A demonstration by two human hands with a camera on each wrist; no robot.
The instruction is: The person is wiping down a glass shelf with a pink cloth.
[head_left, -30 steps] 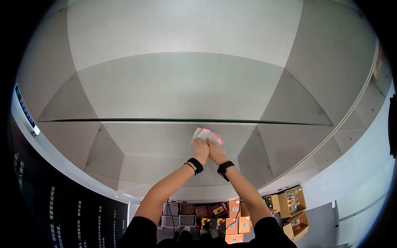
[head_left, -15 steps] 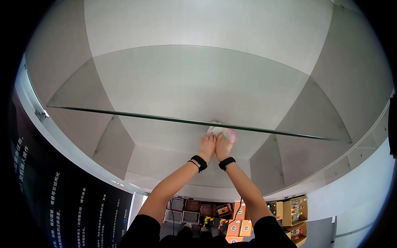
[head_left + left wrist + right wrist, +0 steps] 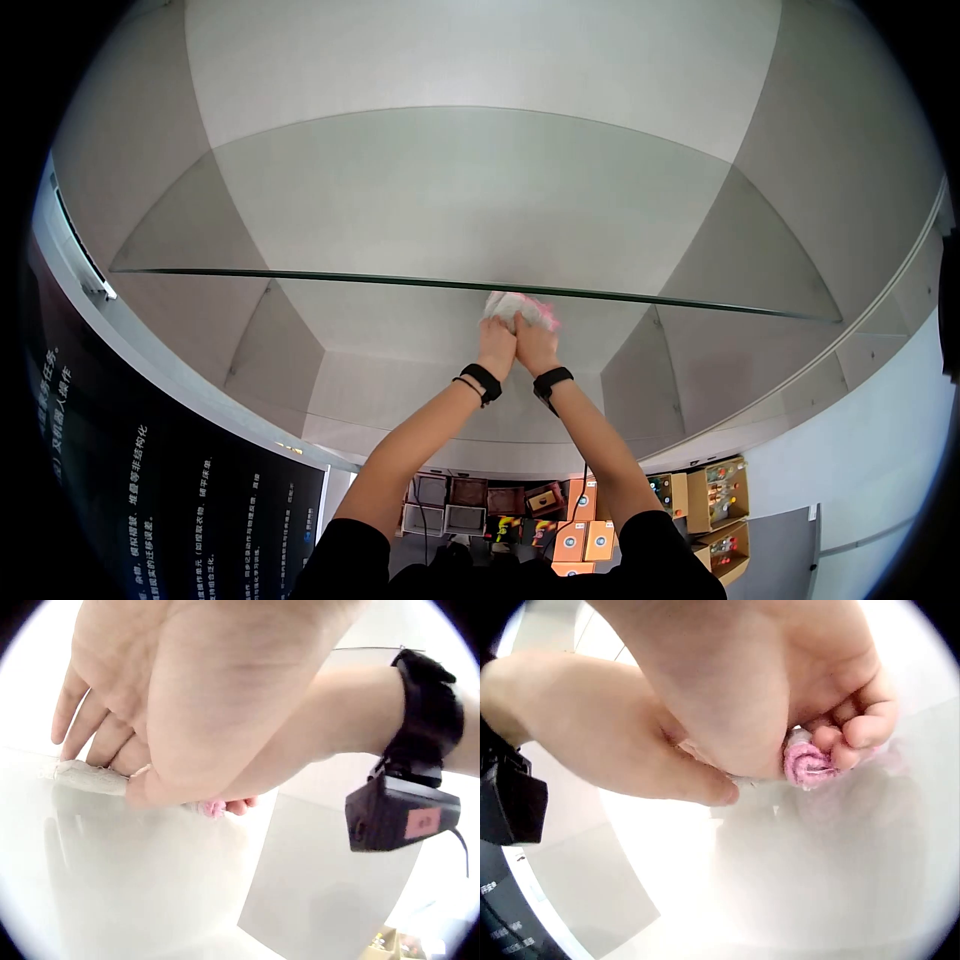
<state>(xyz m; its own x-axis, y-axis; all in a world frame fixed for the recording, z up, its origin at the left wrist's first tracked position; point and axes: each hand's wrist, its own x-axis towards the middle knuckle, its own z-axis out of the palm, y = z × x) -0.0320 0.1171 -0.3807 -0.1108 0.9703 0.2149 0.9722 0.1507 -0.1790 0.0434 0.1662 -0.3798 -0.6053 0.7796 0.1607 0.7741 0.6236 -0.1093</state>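
Both hands hold one bunched white cloth (image 3: 512, 304) with pink edging, just below the front edge of a glass shelf (image 3: 470, 190) in the head view. My left hand (image 3: 497, 345) is on the cloth's left part; in the left wrist view its fingers and thumb (image 3: 146, 787) close on the white fabric. Right beside it, my right hand (image 3: 537, 345) grips the pink side. The right wrist view shows curled fingers (image 3: 859, 735) round a rolled pink end (image 3: 810, 765). Beneath the cloth, a glossy pale surface (image 3: 802, 862) mirrors it.
Pale cabinet walls (image 3: 640, 360) stand on both sides, and the glass shelf spans between them. Lower down are grey bins (image 3: 465, 520), orange boxes (image 3: 570, 540) and open cartons with bottles (image 3: 718, 495). A black panel with white writing (image 3: 150, 480) stands at the left.
The head view shifted and tilted, then levelled partly. Relative to the shelf edge, hands and cloth went up, with the cloth overlapping the edge half a second ago, then back slightly down and left.
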